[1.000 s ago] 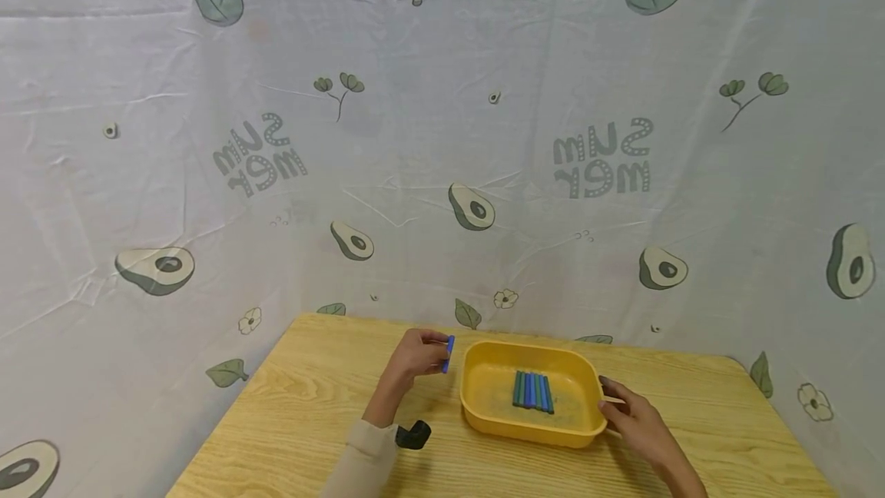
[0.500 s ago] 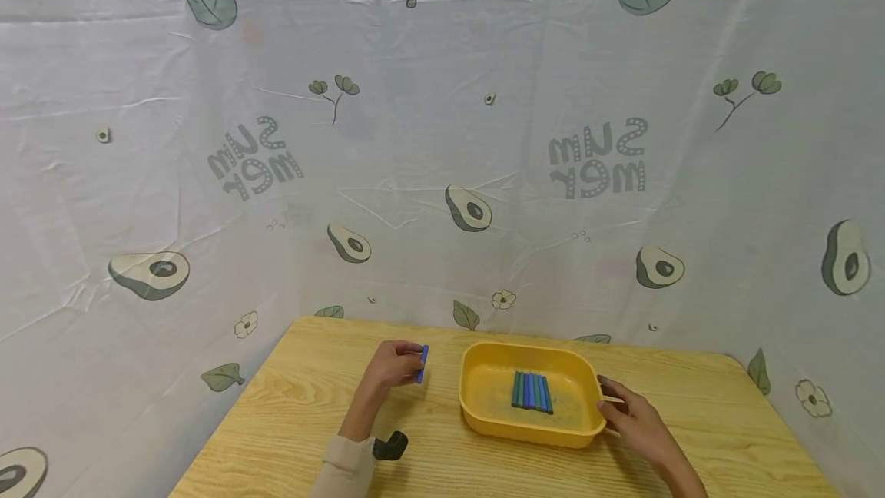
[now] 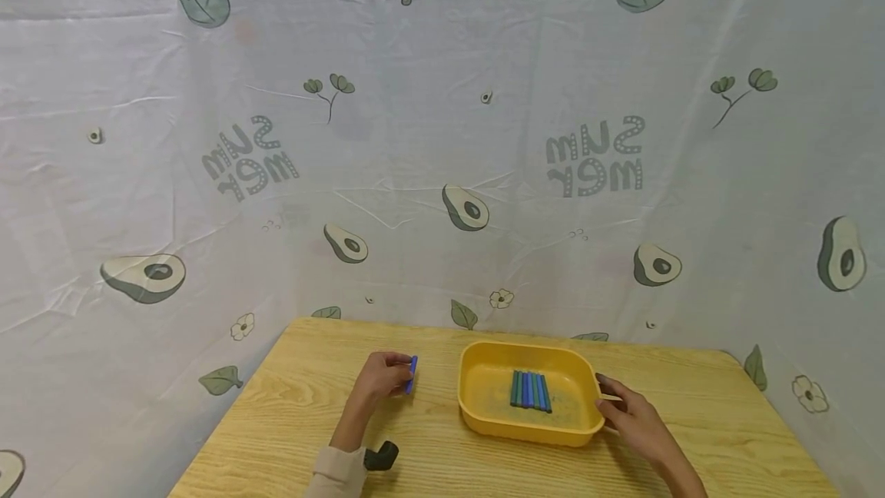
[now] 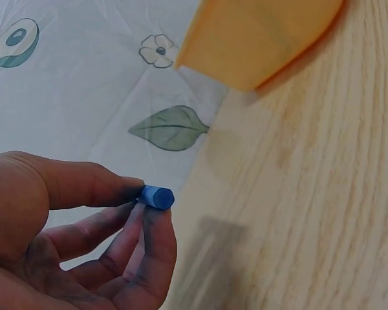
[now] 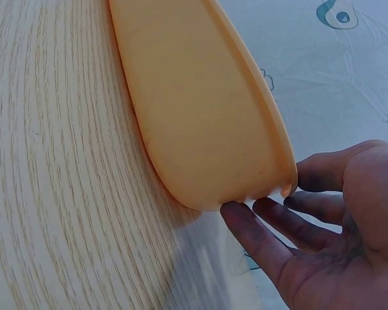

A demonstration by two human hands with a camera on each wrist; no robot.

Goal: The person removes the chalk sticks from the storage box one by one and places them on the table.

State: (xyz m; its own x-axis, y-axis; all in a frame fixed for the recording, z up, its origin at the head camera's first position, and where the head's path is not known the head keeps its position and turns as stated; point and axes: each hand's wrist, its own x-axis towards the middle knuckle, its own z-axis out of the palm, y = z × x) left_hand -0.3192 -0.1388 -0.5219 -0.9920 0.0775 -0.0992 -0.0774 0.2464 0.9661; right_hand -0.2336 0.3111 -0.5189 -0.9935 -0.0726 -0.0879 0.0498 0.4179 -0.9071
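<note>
Over the table, left of the yellow plastic tub [image 3: 528,433], my left hand [image 3: 382,376] pinches a blue chalk stick [image 3: 412,376]. In the left wrist view, thumb and fingertips hold that stick [image 4: 159,197], its six-sided end toward the camera, and dark dust stains the fingers. My right hand [image 3: 632,415] grips the tub's right end. From the right wrist view, the thumb lies at the rim of the tub [image 5: 194,97] and the fingertips touch its outer wall. Inside the tub, several green and blue chalk sticks [image 3: 531,390] lie side by side in a row.
A wooden table [image 3: 290,406] carries the tub. Behind it hangs a pale curtain [image 3: 401,267] printed with avocados and leaves. A black strap piece [image 3: 382,456] sits at the left wrist, by a beige sleeve [image 3: 336,471].
My left hand has moved left and slightly down, away from the tub, with the blue chalk stick. The right hand keeps its hold on the tub.
</note>
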